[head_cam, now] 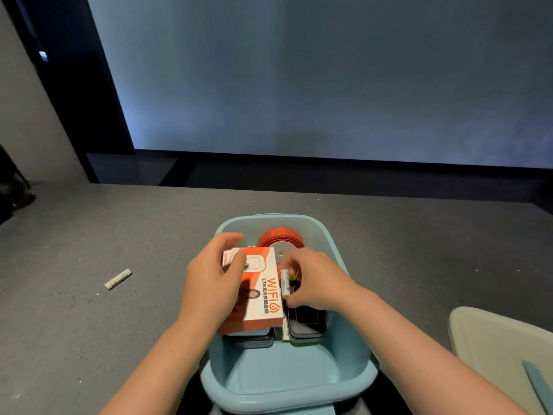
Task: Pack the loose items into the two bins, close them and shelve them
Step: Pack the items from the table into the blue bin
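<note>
Our left hand grips the box — fingers curled over its far end, thumb on its top face — and holds it tilted over the left half of the bin. Our right hand pinches a battery between thumb and fingertips, just beside the box's right edge, inside the bin.

Going from the left, taking the bin as our mark: well to its left, a second battery lies loose on the grey table, pale with yellow print, angled across the surface. The bin itself is light blue and open, sitting at the table's near edge between our forearms. The box is orange and white, printed "WiFi". Under it, at the bin's bottom, we see dark flat cases, stacked side by side; we cannot tell what they are. At the bin's far wall sits a roll of red tape, with a grey disc in its middle. To the right of the bin, near the table's edge, lies a pale green lid — only part of it shows.
</note>
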{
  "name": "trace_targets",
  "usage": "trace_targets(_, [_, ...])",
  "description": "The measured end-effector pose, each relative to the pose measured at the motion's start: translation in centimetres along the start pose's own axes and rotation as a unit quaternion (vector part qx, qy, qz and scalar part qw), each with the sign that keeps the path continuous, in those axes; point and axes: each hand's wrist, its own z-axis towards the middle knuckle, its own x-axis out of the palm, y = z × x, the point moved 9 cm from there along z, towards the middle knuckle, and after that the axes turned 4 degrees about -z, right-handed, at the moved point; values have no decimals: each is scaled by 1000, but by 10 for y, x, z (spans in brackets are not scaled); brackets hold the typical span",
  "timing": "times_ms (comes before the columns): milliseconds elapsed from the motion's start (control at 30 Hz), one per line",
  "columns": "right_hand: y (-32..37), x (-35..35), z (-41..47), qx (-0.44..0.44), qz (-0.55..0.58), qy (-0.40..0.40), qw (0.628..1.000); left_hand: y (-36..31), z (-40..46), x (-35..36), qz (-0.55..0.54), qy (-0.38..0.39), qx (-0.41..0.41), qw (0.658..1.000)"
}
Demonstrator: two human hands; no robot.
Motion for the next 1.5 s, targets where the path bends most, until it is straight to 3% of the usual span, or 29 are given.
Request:
trace_targets(100, [-1,15,4,27,-44,51,997,16,-12,-8,54,10,-3,998])
trace_targets(467, [-6,28,3,115,-44,106,987,55,-30,-45,-5,43,-70,997])
trace_targets(600, [11,-8,-2,133,-68,-3,989,92,-36,-98,12,10,-104,994])
trace_targets(700, [73,-26,2,63,-17,-117,991,127,-36,-157,44,-50,-135,989])
trace_targets(767, [130,-12,13,-6,26,-130,991,146,-34,-194,68,-84,-156,982])
trace_targets(867, [194,46,43,-50,80,-62,994,172,-29,-234,115,-91,-170,975])
trace_targets(1100, [226,162,138,44,7,62,997,217,-25,-261,169,-27,-172,970])
trace_targets(1267, [224,204,165,102,-9,50,993,222,-19,-255,198,13,-134,971])
trace_targets(1500, [234,200,162,89,-1,10,996,221,-12,-251,202,31,-114,972])
